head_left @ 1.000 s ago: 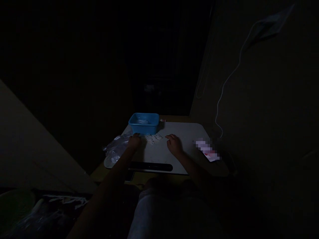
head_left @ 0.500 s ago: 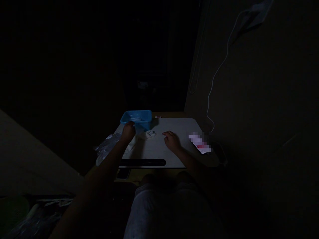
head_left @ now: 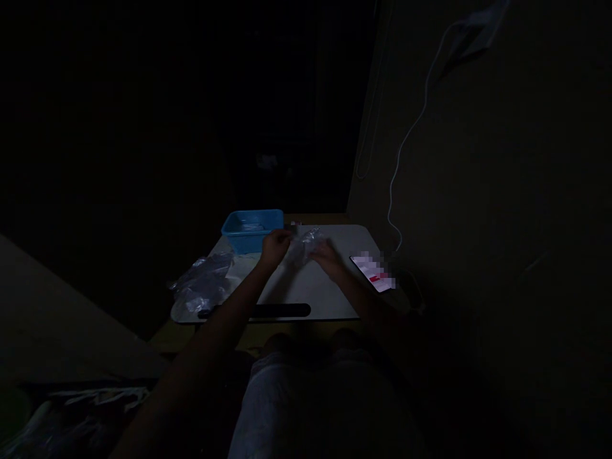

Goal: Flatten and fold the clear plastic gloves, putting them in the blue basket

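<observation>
Over the middle of a small white table [head_left: 329, 299], my left hand [head_left: 275, 248] pinches one side of a clear plastic bag [head_left: 308, 241]. My right hand [head_left: 327, 258] has its fingers closed on the bag's other side. A blue basket [head_left: 251, 242] with something pale inside stands behind and left of my left hand. Crumpled clear plastic [head_left: 203, 280] lies at the table's left end. The room is very dark, so fine detail of the fingers is lost.
A lit phone [head_left: 373, 273] lies at the table's right side. A white cable [head_left: 393, 172] hangs down the right wall from a socket. A dark slot [head_left: 282, 310] runs along the table's front edge. My knees are below it.
My left hand has moved right, away from the basket. The clear bag now spans both hands over the table. My right hand has closed on it. The view has shifted slightly.
</observation>
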Demonstrator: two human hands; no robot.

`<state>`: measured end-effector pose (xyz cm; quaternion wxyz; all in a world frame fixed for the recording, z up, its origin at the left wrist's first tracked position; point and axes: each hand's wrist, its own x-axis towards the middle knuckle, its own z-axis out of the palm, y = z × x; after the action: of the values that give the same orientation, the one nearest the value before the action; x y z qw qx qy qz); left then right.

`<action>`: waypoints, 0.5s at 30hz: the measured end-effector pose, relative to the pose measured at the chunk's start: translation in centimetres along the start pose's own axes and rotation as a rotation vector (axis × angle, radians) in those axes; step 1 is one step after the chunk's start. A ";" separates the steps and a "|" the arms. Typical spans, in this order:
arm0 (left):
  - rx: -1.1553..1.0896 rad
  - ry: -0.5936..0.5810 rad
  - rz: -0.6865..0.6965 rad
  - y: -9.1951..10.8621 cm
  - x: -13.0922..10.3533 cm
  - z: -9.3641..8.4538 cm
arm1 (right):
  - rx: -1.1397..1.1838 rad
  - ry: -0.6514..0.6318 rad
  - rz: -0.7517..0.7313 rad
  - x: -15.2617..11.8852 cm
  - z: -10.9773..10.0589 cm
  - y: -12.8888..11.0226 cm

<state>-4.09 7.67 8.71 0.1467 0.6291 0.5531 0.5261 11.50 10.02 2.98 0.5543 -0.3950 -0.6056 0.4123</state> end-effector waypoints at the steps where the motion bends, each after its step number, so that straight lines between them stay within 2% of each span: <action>1: -0.105 0.024 -0.092 -0.4 0.0 0.6 | 0.035 0.015 0.058 0.1 -0.7 0.3; 3: -0.283 0.048 -0.227 -1.4 0.0 1.5 | 0.044 0.049 0.118 0.2 -2.3 0.9; 5: -0.350 0.053 -0.272 -2.4 0.0 2.1 | 0.048 0.077 0.143 0.2 -3.9 1.4; 9: -0.344 0.040 -0.286 -4.1 -0.1 2.8 | 0.053 0.071 0.151 0.4 -5.8 2.3; 15: -0.194 0.075 -0.206 -7.0 -0.3 4.9 | -0.086 0.000 0.118 1.2 -5.8 4.4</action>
<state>-3.74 11.75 1.23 0.2394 0.5314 0.5665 0.5826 17.30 13.02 -0.47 0.5116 -0.4535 -0.5984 0.4177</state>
